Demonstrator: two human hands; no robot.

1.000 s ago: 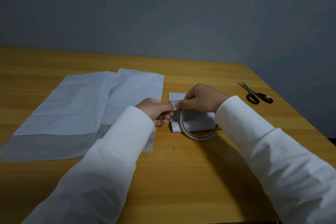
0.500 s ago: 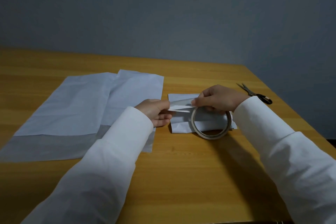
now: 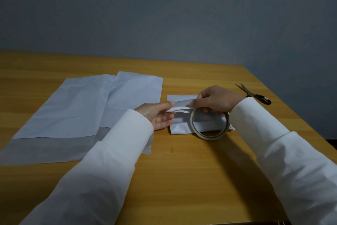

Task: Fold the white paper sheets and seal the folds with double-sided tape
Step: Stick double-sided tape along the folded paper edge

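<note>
- One small folded paper [image 3: 184,125] lies on the bench [image 3: 182,170] in front of the person; judging by its compact shape, the folding of this piece looks done, and sealing it is the step in hand.
- The right hand [image 3: 217,99] holds the tape roll [image 3: 209,124] upright, its lower rim resting on the folded paper, with fingertips pinching the tape where it leaves the roll.
- The left hand [image 3: 158,115] pinches the free end of a drawn-out tape strip [image 3: 180,106] between thumb and forefinger, the other fingers loosely extended below; the strip stretches between the two hands just above the folded paper.
- The strip is not yet cut and, as far as can be seen, not yet stuck down; whether any tape already sits on this fold cannot be told.
- The scissors [image 3: 255,94] lie on the bench beyond the right wrist, apart from both hands, so a cut likely comes next, or else a tear by hand.
- To the left, large white paper sheets [image 3: 82,108] lie flat and overlapping on the bench; one shows a single fold line with a greyer band along its near edge, but none is reduced to a small packet.
- My judgement: the task is in its early part, with one piece near sealing and the larger sheets left to fold and tape.
</note>
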